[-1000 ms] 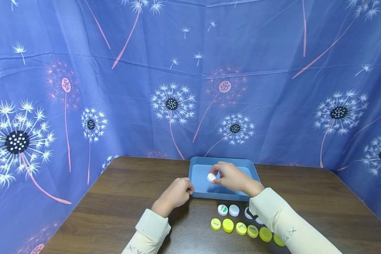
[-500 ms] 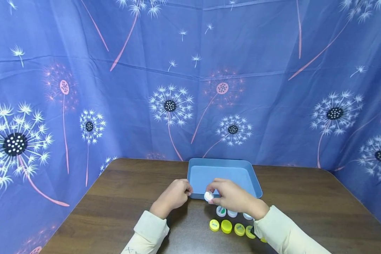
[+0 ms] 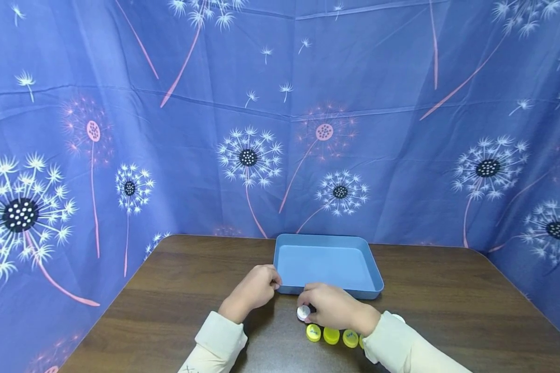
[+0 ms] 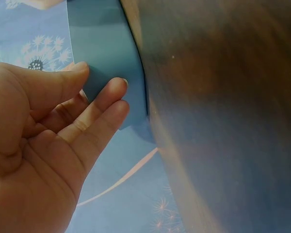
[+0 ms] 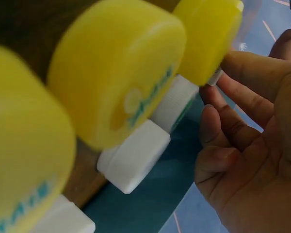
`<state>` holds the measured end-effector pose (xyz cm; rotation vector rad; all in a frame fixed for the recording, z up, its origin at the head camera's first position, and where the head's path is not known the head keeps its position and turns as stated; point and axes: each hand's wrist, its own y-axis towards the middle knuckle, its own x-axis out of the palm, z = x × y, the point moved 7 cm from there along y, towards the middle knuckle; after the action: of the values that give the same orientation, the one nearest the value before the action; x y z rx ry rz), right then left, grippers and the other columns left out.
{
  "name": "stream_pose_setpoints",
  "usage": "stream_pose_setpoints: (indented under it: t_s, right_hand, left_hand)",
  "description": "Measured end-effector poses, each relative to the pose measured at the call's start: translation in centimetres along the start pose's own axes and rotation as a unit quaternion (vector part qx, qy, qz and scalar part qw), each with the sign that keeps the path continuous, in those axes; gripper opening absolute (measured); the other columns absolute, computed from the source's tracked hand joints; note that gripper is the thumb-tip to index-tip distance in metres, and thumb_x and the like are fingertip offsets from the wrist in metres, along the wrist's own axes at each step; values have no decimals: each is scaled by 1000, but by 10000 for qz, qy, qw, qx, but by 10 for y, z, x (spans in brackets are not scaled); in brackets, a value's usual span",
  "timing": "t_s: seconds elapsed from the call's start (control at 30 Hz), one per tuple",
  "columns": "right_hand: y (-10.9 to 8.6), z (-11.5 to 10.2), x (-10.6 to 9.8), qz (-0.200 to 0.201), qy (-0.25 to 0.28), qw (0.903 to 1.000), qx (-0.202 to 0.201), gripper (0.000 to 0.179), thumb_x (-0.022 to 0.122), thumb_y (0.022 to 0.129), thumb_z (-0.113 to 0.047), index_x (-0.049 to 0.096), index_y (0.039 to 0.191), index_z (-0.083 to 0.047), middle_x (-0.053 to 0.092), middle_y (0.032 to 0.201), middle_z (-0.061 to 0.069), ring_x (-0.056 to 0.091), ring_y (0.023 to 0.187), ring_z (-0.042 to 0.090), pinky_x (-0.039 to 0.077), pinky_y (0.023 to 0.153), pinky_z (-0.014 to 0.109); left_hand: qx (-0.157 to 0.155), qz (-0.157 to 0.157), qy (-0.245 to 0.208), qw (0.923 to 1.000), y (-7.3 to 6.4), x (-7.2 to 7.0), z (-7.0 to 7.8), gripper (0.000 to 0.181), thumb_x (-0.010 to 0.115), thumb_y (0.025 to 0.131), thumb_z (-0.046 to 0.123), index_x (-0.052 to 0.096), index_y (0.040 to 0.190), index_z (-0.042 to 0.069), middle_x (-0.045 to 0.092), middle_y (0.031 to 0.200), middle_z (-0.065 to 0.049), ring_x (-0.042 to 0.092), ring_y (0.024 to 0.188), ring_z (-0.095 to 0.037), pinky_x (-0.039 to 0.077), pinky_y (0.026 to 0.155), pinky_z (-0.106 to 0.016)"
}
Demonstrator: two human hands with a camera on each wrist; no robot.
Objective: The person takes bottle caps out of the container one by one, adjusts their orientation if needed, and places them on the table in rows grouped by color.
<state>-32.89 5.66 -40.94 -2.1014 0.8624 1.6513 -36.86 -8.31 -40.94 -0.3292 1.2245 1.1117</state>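
My right hand (image 3: 338,309) pinches a white bottle cap (image 3: 303,312) between thumb and fingers, low over the table in front of the tray. In the right wrist view only a sliver of that cap (image 5: 214,77) shows behind a yellow cap (image 5: 203,39). A white cap with a green edge (image 5: 178,101) and a plain white cap (image 5: 135,156) stand beside the yellow ones. The blue tray (image 3: 324,264) has nothing in it. My left hand (image 3: 253,291) holds the tray's near left corner, the thumb at its rim and fingers against the wall (image 4: 106,53).
A row of yellow caps (image 3: 331,335) lies on the wooden table (image 3: 177,311), partly covered by my right forearm. One white cap (image 3: 399,317) peeks out past the right sleeve. A blue dandelion-print cloth (image 3: 280,155) hangs behind the table.
My right hand has moved from over the tray toward me, carrying the white cap down to the table beside the row of white caps. My left hand stays at the tray corner.
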Motion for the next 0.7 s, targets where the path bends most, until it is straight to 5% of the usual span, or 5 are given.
stream_pose_setpoints:
  t_s: [0.43,0.7]
  right_hand:
    - [-2,3,4,-153,-397,9989,180,17,82,81,-17,74,95,-22,58,91,-14,52,80,-1,49,66,23]
    - [-10,10,-4,-30,174,9991,389,24,78,85,-20,74,109,-17,62,103,-12,57,88,4,50,70,24]
  left_hand:
    - [-71,11,-62,10000,1,0,-1,15,66,84,-7,73,80,5,61,80,5,59,76,-7,53,71,-25]
    - [-44,36,-28,10000,3,0,-1,15,65,83,-8,74,79,4,61,79,5,58,76,-7,53,71,-25]
